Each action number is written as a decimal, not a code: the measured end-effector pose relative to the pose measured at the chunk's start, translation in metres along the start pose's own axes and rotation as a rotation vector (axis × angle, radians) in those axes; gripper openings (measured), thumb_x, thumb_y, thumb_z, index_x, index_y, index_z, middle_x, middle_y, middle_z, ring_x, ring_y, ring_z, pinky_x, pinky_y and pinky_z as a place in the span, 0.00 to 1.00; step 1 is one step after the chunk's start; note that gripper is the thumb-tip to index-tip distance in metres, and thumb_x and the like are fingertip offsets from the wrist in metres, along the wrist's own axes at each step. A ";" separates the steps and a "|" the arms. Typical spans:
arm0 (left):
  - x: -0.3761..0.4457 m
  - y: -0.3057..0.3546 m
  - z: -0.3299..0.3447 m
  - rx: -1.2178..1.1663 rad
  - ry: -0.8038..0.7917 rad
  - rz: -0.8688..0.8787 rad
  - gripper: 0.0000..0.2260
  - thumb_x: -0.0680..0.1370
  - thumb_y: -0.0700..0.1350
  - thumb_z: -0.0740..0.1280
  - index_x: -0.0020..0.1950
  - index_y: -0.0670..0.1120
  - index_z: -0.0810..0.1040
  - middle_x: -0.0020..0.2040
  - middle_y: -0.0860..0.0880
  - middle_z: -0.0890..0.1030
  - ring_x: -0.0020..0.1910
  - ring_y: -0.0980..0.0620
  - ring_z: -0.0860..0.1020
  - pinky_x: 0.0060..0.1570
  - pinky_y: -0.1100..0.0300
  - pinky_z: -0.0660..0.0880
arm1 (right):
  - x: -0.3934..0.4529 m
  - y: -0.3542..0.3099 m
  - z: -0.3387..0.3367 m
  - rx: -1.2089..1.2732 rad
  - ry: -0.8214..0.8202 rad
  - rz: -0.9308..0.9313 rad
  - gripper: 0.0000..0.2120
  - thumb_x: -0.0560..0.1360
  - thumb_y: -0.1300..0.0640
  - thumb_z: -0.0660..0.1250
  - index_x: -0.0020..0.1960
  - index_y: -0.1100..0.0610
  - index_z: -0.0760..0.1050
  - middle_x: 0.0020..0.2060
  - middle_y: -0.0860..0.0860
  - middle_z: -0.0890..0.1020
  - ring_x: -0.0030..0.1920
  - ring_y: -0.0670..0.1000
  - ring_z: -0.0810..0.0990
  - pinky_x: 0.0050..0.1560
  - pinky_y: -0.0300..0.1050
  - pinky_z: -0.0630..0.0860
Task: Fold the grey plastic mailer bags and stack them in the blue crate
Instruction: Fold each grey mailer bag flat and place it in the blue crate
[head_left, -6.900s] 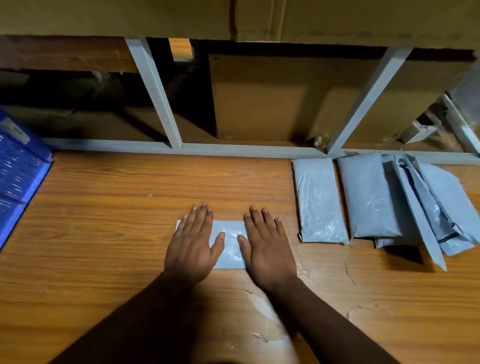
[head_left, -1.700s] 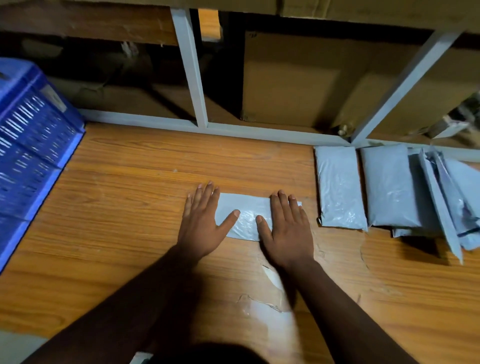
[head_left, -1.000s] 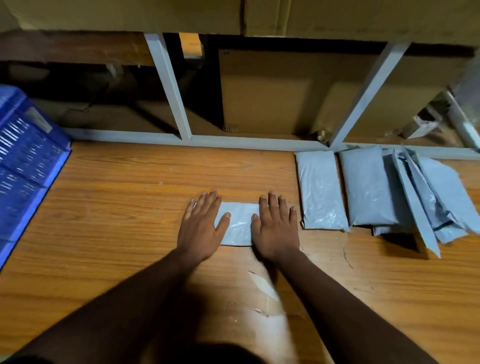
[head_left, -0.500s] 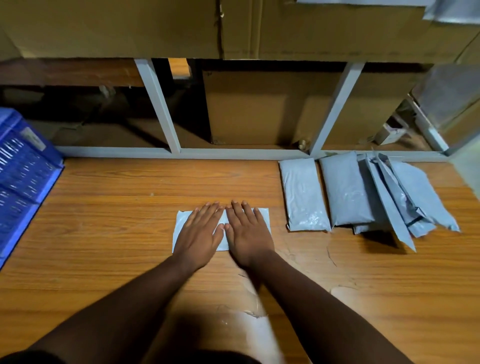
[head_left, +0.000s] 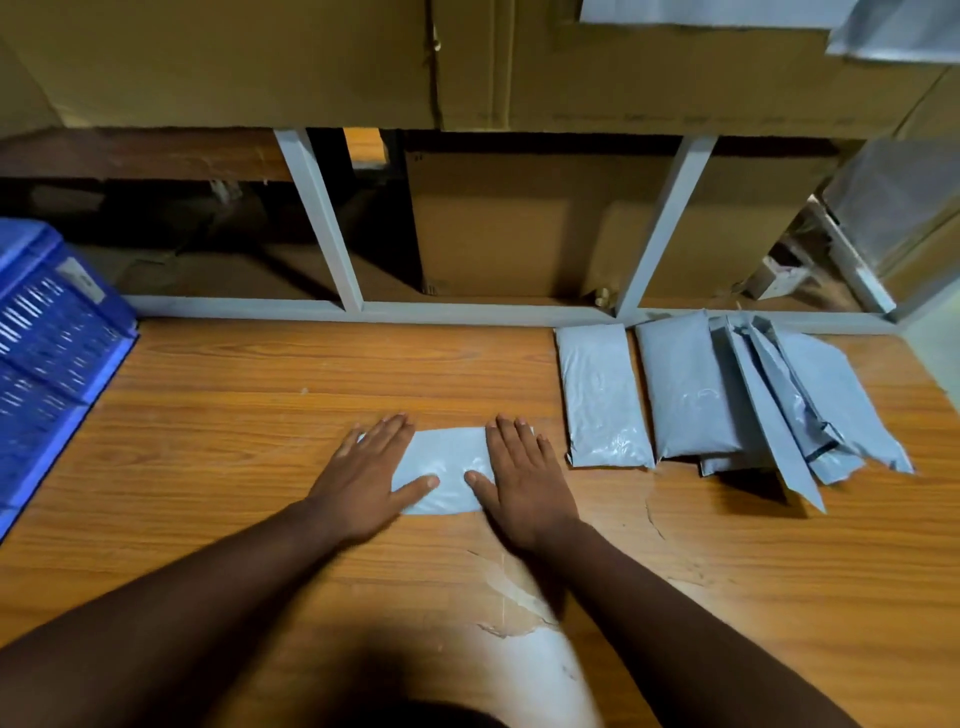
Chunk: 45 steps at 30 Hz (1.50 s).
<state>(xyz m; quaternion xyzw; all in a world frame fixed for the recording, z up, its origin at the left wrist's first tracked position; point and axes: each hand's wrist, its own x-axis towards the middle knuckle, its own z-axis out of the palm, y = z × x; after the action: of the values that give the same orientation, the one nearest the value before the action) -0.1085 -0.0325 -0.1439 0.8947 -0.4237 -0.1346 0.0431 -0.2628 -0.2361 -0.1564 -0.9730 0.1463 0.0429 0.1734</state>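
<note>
The mailer bag (head_left: 444, 470) lies folded on the tabletop (head_left: 218, 415). Both hands, left hand (head_left: 363, 478) and right hand (head_left: 522, 480), press it with flat, straight fingers (head_left: 387, 428). Pressing outward firmly should sharpen the crease.

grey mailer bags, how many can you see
At least 5: folded bag under both hands, bag, bag, then an overlapping pile of two or more, some hidden.

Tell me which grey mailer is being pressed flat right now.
The folded mailer at the table's middle, under the left hand and right hand. The others lie untouched by the rear rail, to its right.
</note>
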 end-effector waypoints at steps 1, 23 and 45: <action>-0.001 -0.004 -0.010 0.021 -0.026 0.014 0.43 0.77 0.77 0.50 0.84 0.51 0.53 0.84 0.52 0.54 0.83 0.53 0.51 0.80 0.48 0.39 | 0.001 -0.002 -0.006 0.015 0.007 0.000 0.38 0.83 0.34 0.48 0.85 0.55 0.48 0.84 0.53 0.52 0.83 0.56 0.48 0.82 0.59 0.45; -0.220 -0.218 -0.239 -0.341 0.379 -0.129 0.16 0.74 0.58 0.72 0.58 0.54 0.85 0.50 0.56 0.84 0.46 0.55 0.83 0.47 0.53 0.79 | 0.123 -0.302 -0.146 0.361 0.241 -0.596 0.05 0.77 0.54 0.72 0.48 0.45 0.78 0.46 0.39 0.79 0.51 0.46 0.76 0.47 0.48 0.72; -0.333 -0.423 -0.243 0.140 0.020 -0.808 0.11 0.73 0.52 0.74 0.53 0.53 0.79 0.46 0.54 0.80 0.49 0.48 0.80 0.42 0.57 0.73 | 0.279 -0.647 -0.037 -0.210 -0.077 -1.112 0.09 0.77 0.46 0.73 0.56 0.47 0.83 0.52 0.48 0.86 0.56 0.56 0.82 0.50 0.48 0.75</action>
<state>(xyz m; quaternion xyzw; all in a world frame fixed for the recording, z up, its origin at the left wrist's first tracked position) 0.0729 0.4840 0.0764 0.9912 -0.0459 -0.1028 -0.0699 0.1978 0.2563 0.0511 -0.9133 -0.3999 -0.0050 0.0774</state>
